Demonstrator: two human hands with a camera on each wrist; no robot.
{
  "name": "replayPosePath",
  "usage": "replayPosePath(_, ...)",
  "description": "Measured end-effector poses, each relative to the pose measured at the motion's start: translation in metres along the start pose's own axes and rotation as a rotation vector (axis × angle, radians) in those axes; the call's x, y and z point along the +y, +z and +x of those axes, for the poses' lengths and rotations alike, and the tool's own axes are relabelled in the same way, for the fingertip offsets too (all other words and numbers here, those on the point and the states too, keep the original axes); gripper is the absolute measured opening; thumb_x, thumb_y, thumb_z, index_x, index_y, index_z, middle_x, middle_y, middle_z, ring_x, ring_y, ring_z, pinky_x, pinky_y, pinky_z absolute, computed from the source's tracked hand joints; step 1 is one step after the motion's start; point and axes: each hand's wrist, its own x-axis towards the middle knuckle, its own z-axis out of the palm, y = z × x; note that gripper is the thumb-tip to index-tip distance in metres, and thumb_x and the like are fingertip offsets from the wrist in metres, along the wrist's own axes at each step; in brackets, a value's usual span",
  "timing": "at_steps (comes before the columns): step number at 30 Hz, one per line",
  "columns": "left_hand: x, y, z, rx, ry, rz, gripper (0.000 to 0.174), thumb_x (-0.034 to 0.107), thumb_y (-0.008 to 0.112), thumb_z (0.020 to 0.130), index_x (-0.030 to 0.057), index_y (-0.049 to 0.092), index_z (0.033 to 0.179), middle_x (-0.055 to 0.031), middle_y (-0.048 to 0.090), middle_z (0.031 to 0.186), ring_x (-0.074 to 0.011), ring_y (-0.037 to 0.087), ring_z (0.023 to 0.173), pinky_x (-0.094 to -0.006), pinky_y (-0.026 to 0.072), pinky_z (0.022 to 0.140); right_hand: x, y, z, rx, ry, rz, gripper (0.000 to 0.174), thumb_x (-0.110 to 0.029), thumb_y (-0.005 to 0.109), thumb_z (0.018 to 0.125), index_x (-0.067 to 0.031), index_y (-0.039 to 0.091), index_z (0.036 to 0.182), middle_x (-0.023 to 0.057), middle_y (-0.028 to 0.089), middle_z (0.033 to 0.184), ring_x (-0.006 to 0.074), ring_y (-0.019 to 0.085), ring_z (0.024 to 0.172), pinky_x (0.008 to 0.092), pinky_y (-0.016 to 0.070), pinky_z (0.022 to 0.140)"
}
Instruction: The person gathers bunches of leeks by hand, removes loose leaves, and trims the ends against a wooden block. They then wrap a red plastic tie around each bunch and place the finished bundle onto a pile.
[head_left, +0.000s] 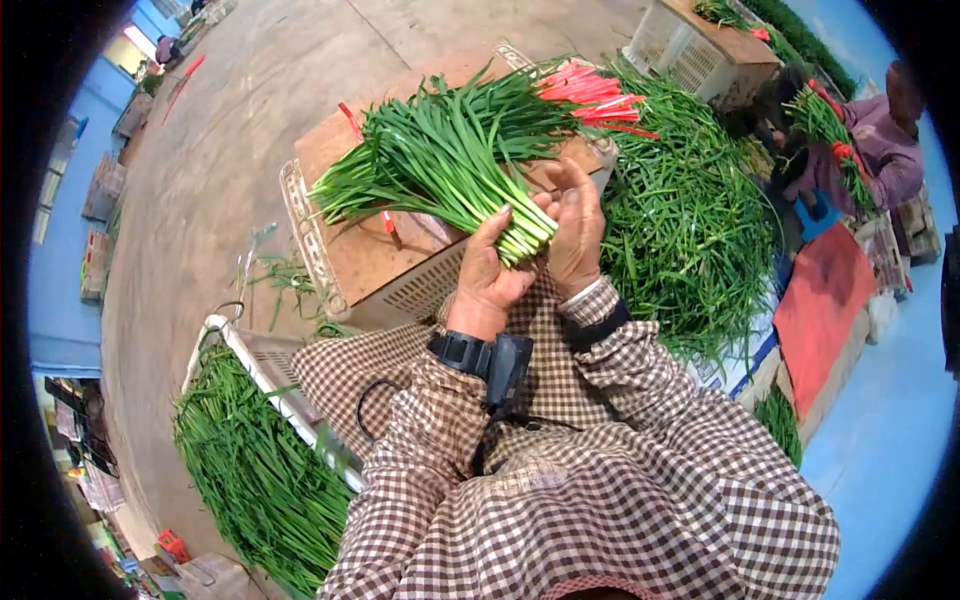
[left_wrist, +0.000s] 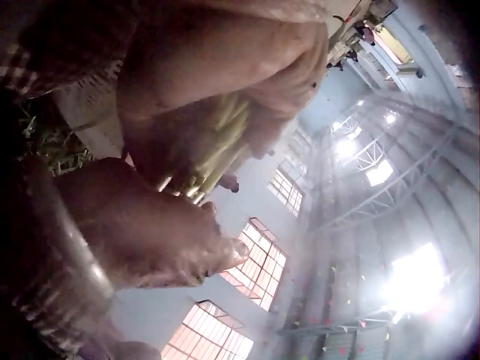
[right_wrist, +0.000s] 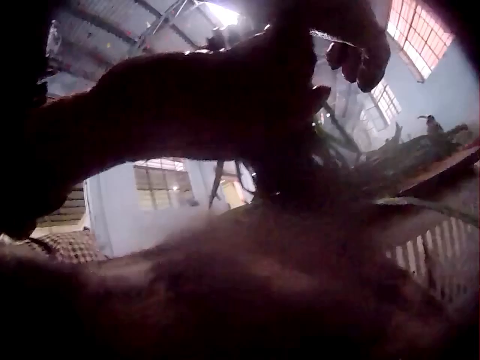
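A bunch of long green stalks (head_left: 470,160) lies across the board, its pale cut ends toward the person. The left hand (head_left: 490,280) grips these ends, thumb on top; the left wrist view shows pale stalks (left_wrist: 217,135) between its thumb and fingers. Close against the right side of the ends is the right hand (head_left: 577,225), its fingers loosely bent, some touching the stalks. In the dark right wrist view, bent fingers (right_wrist: 360,60) stand out against the light. Red strips (head_left: 590,95) lie at the bunch's far right.
The brown board (head_left: 370,265) tops a plastic crate. Loose greens (head_left: 685,210) are heaped at the right, and a white crate (head_left: 265,375) of greens stands lower left. A red cloth (head_left: 822,305) lies right. Another person (head_left: 885,150) sits upper right with a tied bunch.
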Motion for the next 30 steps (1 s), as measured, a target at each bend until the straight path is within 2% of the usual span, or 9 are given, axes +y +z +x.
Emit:
replayPosePath(6,-0.003,-0.032,0.001,0.069,0.181,0.392,0.028,0.020,0.058,0.086,0.0053,0.057,0.111,-0.0054,0.059,0.111,-0.0171,0.054,0.104,-0.0328,0.0436,0.092,0.012,0.003,0.002,-0.230,-0.403,-0.841,0.056,-0.030,0.052,0.088,0.0035,0.035,0.130,0.0246,0.044,0.124,0.0382,0.043,0.114,0.0420,0.0352,0.097)
replayPosePath(8,0.001,-0.021,-0.002,0.199,0.059,0.109,0.025,0.017,0.058,0.086,0.0062,0.059,0.108,-0.0047,0.059,0.111,-0.0159,0.054,0.102,-0.0305,0.0441,0.090,0.009,0.001,0.000,-0.310,-0.419,-0.885,0.058,-0.029,0.054,0.087,0.0034,0.034,0.131,0.0243,0.043,0.125,0.0379,0.043,0.115,0.0419,0.0350,0.098)
replayPosePath(9,-0.007,-0.004,-0.022,0.142,0.400,0.511,0.023,0.016,0.060,0.085,0.0048,0.059,0.105,-0.0042,0.062,0.102,-0.0156,0.057,0.095,-0.0297,0.0463,0.085,0.003,-0.005,0.001,-0.384,-0.384,-0.807,0.059,-0.025,0.057,0.085,0.0030,0.033,0.131,0.0244,0.041,0.127,0.0385,0.042,0.116,0.0422,0.0345,0.099)
replayPosePath(10,0.006,-0.007,-0.008,0.245,0.102,0.219,0.023,0.015,0.060,0.085,0.0030,0.059,0.104,-0.0038,0.064,0.092,-0.0158,0.061,0.084,-0.0291,0.0500,0.076,-0.012,-0.008,0.001,-0.433,-0.397,-0.822,0.059,-0.021,0.060,0.081,0.0027,0.036,0.129,0.0237,0.044,0.124,0.0379,0.044,0.115,0.0417,0.0365,0.097)
replayPosePath(12,0.011,-0.013,-0.007,0.272,0.020,0.162,0.019,0.010,0.060,0.083,0.0012,0.059,0.100,-0.0058,0.063,0.082,-0.0172,0.062,0.069,-0.0289,0.0522,0.063,-0.039,-0.016,0.010,-0.527,-0.386,-0.885,0.054,-0.018,0.064,0.079,0.0026,0.042,0.124,0.0222,0.049,0.119,0.0361,0.049,0.111,0.0404,0.0400,0.094)
replayPosePath(19,0.010,0.062,-0.062,0.100,0.224,1.273,0.021,0.002,0.059,0.077,-0.0024,0.057,0.098,-0.0103,0.061,0.082,-0.0184,0.061,0.068,-0.0289,0.0504,0.056,-0.166,0.032,-0.011,-1.264,-0.687,-0.682,0.064,-0.025,0.073,0.067,-0.0029,0.047,0.122,0.0163,0.055,0.115,0.0319,0.057,0.102,0.0383,0.0476,0.083)
replayPosePath(23,0.006,0.091,-0.091,-0.002,-0.073,1.237,0.021,0.004,0.061,0.075,-0.0028,0.060,0.095,-0.0114,0.062,0.087,-0.0187,0.061,0.071,-0.0289,0.0503,0.058,-0.166,0.030,-0.015,-1.456,-0.553,-0.828,0.093,-0.034,0.078,0.058,0.0005,0.033,0.131,0.0204,0.051,0.118,0.0361,0.053,0.107,0.0427,0.0445,0.087)
replayPosePath(26,0.013,0.071,-0.081,0.110,-0.826,1.265,0.018,0.003,0.064,0.071,-0.0049,0.060,0.088,-0.0115,0.062,0.073,-0.0173,0.059,0.055,-0.0274,0.0491,0.048,-0.115,-0.001,-0.012,-1.523,-0.167,-1.249,0.117,-0.044,0.082,0.049,0.0036,0.021,0.136,0.0240,0.054,0.111,0.0388,0.054,0.104,0.0429,0.0418,0.090)
replayPosePath(30,0.015,-0.018,-0.100,0.183,-0.809,0.886,0.010,-0.001,0.064,0.072,-0.0052,0.058,0.078,-0.0109,0.059,0.062,-0.0160,0.055,0.044,-0.0257,0.0456,0.040,-0.069,-0.036,-0.052,-1.438,-0.311,-1.196,0.118,-0.044,0.083,0.048,-0.0035,0.021,0.140,0.0168,0.053,0.113,0.0328,0.051,0.107,0.0460,0.0381,0.092)
